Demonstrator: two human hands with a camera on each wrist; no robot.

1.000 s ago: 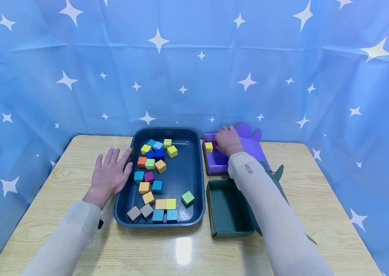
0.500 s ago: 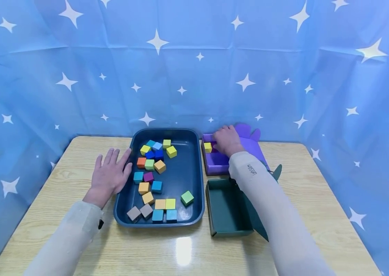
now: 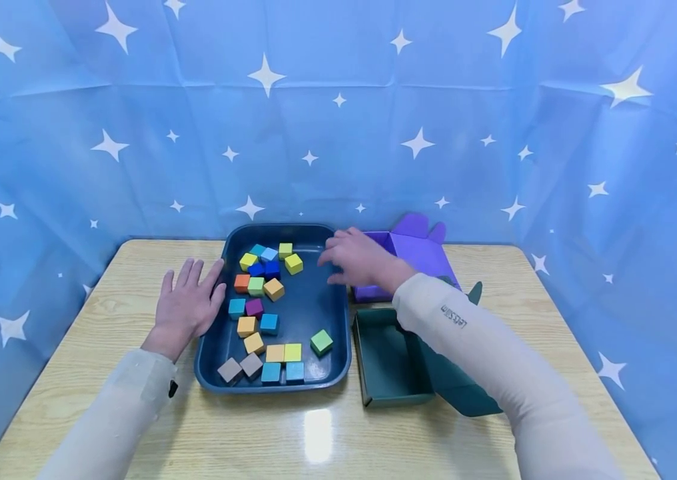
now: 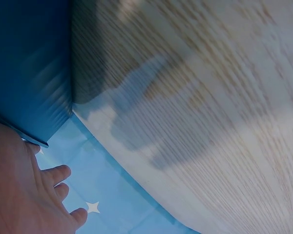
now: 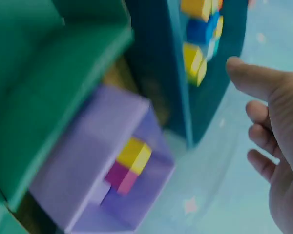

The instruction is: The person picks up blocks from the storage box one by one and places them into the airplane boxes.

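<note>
A dark blue tray (image 3: 308, 307) holds several small cubes in many colours. My left hand (image 3: 187, 303) lies at the tray's left rim with its fingers spread; the left wrist view shows the fingers by the tray wall (image 4: 34, 63). Over the tray's right rim reaches my right hand (image 3: 359, 259), with nothing between thumb and fingers. To its left lie two yellow cubes (image 3: 293, 264). The purple box (image 3: 371, 293) is partly covered by the right hand and wrist. Inside it, in the right wrist view, a yellow cube (image 5: 134, 155) sits against a magenta cube (image 5: 121, 178).
A dark green box (image 3: 389, 360) with its lid folded out stands in front of the purple box (image 5: 93, 131), under the right forearm. A lone green cube (image 3: 322, 343) lies at the tray's lower right. A blue star-patterned cloth (image 3: 338, 120) hangs behind the wooden table (image 3: 242, 433).
My right hand has come out of the purple box and moved left over the tray's right rim, its fingers opening. The left hand stays put. The head view has shifted slightly.
</note>
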